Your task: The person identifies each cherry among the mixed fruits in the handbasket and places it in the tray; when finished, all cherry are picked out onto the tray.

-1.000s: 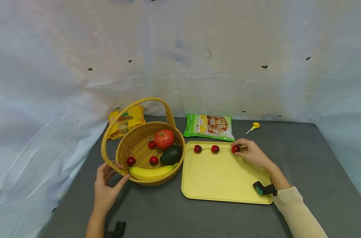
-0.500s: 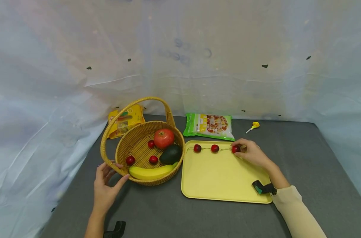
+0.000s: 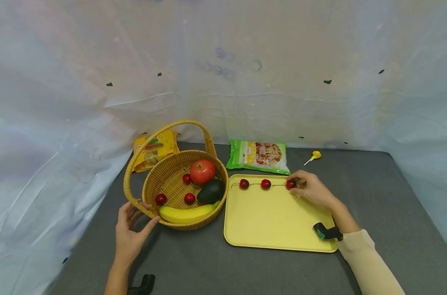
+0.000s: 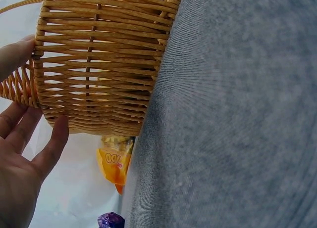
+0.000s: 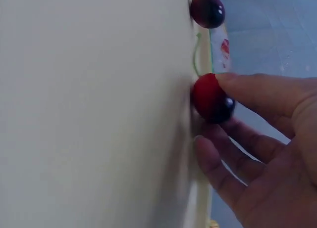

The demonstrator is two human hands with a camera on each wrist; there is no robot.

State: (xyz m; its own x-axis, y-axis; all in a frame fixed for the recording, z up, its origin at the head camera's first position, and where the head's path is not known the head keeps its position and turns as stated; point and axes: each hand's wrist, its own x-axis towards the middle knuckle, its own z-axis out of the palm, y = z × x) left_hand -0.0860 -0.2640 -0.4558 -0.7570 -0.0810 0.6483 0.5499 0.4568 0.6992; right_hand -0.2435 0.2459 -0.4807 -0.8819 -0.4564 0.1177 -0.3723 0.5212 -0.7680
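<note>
Only at right wrist: fingers [image 5: 257,92] pinching cherry [image 5: 210,99]

Staged recording booth: white plastic sheeting [image 3: 223,82] draped as backdrop, grey felt-covered table [image 3: 374,196], props laid out

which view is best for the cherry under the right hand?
Right wrist: the cherry fills the frame against the tray rim, fingertips of the right hand on it. Head view shows it small, partly covered. Left wrist view shows only the basket.
</note>
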